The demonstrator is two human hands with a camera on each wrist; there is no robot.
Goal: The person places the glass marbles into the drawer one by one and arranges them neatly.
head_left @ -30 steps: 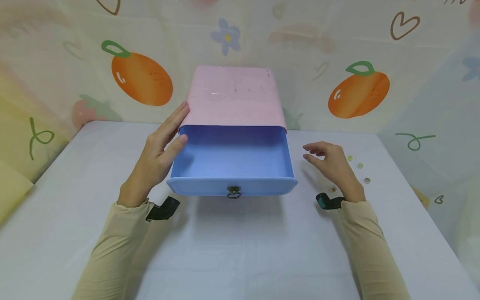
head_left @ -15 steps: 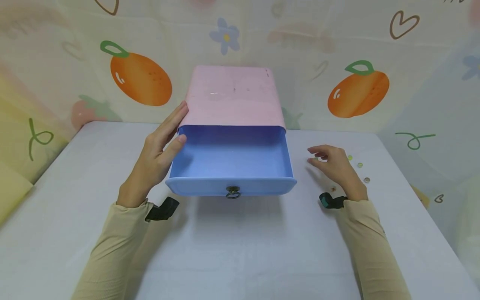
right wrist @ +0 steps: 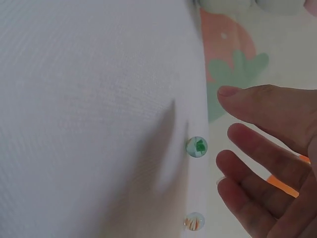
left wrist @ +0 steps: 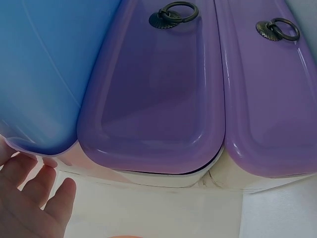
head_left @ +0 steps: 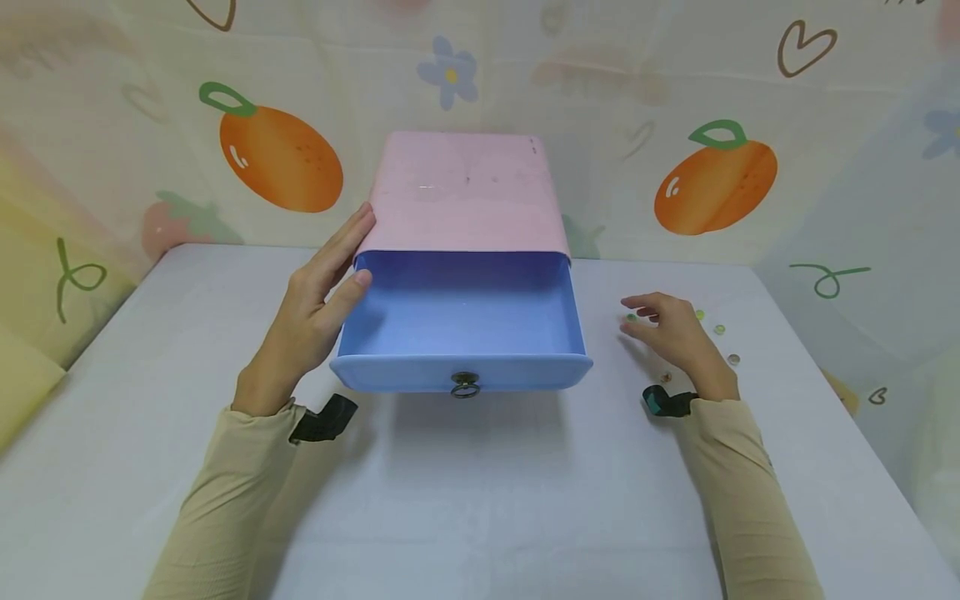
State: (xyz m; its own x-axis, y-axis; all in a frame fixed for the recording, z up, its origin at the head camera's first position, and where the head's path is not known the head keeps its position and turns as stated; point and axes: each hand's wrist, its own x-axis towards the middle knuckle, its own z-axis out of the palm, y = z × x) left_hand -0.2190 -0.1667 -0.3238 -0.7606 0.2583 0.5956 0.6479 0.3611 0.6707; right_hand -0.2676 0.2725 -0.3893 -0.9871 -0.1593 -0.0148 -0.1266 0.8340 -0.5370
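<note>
A pink cabinet [head_left: 465, 192] stands at the back of the table with its blue drawer [head_left: 461, 312] pulled out; the drawer is empty and has a ring handle [head_left: 465, 384]. My left hand [head_left: 341, 254] lies flat against the cabinet's left side, fingers straight, thumb on the drawer's edge. My right hand [head_left: 660, 325] hovers over the table right of the drawer, fingers relaxed and holding nothing. A green-cored marble [head_left: 632, 317] lies at its fingertips. In the right wrist view that green marble [right wrist: 196, 147] and an orange-streaked marble [right wrist: 194, 221] lie beside my fingers [right wrist: 262, 148].
Several more marbles [head_left: 720, 330] are scattered on the white table [head_left: 480, 500] by my right wrist. The left wrist view shows two shut purple drawers [left wrist: 158, 99] with ring handles below the blue one. A fruit-print backdrop [head_left: 281, 158] surrounds the table.
My right hand has drifted a little to the right and lower, toward the marbles. The left hand and the drawer have not moved.
</note>
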